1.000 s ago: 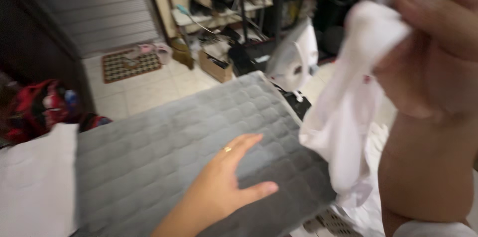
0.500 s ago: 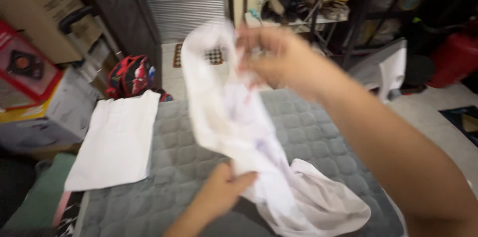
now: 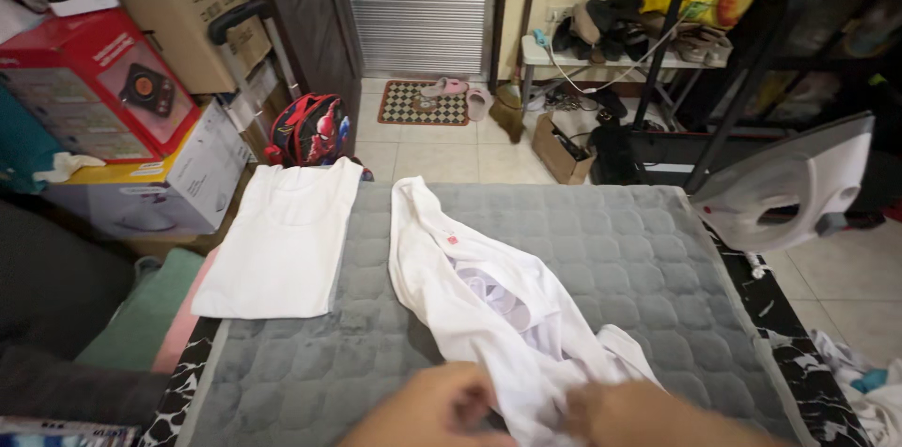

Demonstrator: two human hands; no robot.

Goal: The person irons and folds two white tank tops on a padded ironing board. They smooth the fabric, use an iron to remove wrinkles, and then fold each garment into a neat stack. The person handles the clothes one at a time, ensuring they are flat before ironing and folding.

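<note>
A crumpled white garment (image 3: 479, 301) lies stretched across the grey quilted mat (image 3: 611, 250), from the mat's far middle down to the near edge. My left hand (image 3: 427, 409) and my right hand (image 3: 625, 412) both grip its near end at the bottom of the view, fingers curled into the cloth. A second white garment (image 3: 287, 240), folded flat, rests on the mat's left edge, apart from both hands.
A white iron (image 3: 799, 188) stands upright at the mat's right edge. Boxes (image 3: 113, 80) are stacked at the left, with a red backpack (image 3: 308, 130) on the tiled floor beyond. Folded green and pink cloth (image 3: 150, 315) lies at the left. Shelves with shoes stand at the back.
The white garment, held up in the air by my right hand, has come down flat onto the mat. Both hands have dropped to its near end. The view now takes in the whole mat.
</note>
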